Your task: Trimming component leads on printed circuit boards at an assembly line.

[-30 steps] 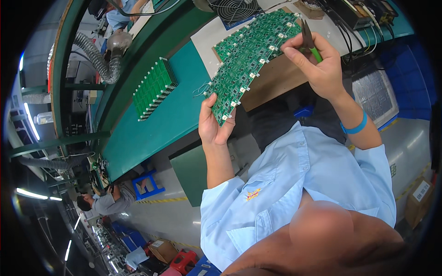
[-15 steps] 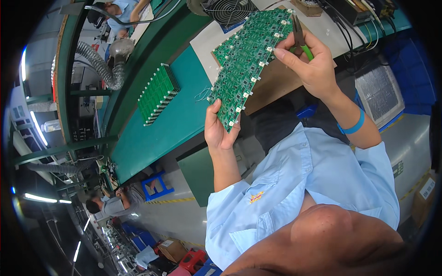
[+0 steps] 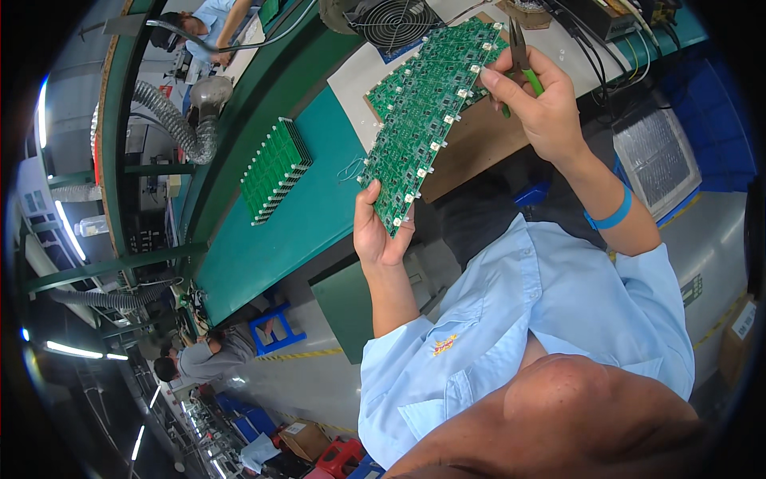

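A long green circuit board (image 3: 427, 120) with white connectors along its edge is held up in front of me, tilted. My left hand (image 3: 383, 231) grips its lower end, thumb on top and fingers underneath. Near the board's upper right edge, my right hand (image 3: 542, 104) is closed round pliers (image 3: 520, 57) with dark jaws and green handles. The jaws point up and away from me, beside the board's far end. My right thumb and fingertips are at the board's edge; whether they pinch it, I cannot tell.
To the left, a stack of green circuit boards (image 3: 275, 172) stands on the green bench (image 3: 263, 251). A black fan (image 3: 396, 22) and cables lie beyond the held board. A foil-like panel (image 3: 656, 164) is at right. Other people work at upper left and lower left.
The held board has tipped and shifted slightly down toward me. My right hand, with the pliers, has stayed nearly in place, turning a little so more of the green handles shows.
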A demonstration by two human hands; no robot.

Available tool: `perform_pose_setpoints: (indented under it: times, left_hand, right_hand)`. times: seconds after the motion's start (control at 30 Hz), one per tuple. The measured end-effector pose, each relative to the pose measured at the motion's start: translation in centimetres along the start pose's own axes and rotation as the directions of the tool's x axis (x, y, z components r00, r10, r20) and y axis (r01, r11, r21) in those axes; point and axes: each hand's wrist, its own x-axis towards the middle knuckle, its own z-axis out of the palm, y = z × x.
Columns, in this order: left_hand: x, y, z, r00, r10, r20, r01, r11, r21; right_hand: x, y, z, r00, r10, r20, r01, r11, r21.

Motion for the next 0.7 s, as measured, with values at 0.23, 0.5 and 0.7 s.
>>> perform_pose_setpoints:
  times: [0.23, 0.5, 0.7]
  left_hand:
    - [-0.12, 0.31, -0.47, 1.000, -0.004, -0.008, 0.004, 1.000, 0.003]
    - [-0.09, 0.33, -0.40, 1.000, -0.019, -0.005, 0.019, 1.000, -0.021]
    - [-0.27, 0.35, -0.58, 0.999, -0.009, -0.034, 0.008, 1.000, -0.026]
  right_hand:
    - [0.11, 0.18, 0.15, 1.000, -0.029, 0.011, 0.029, 0.999, 0.017]
    - [0.16, 0.07, 0.21, 0.999, -0.029, 0.022, 0.028, 0.999, 0.026]
    - [0.23, 0.24, 0.27, 0.999, -0.012, 0.041, 0.010, 0.999, 0.040]
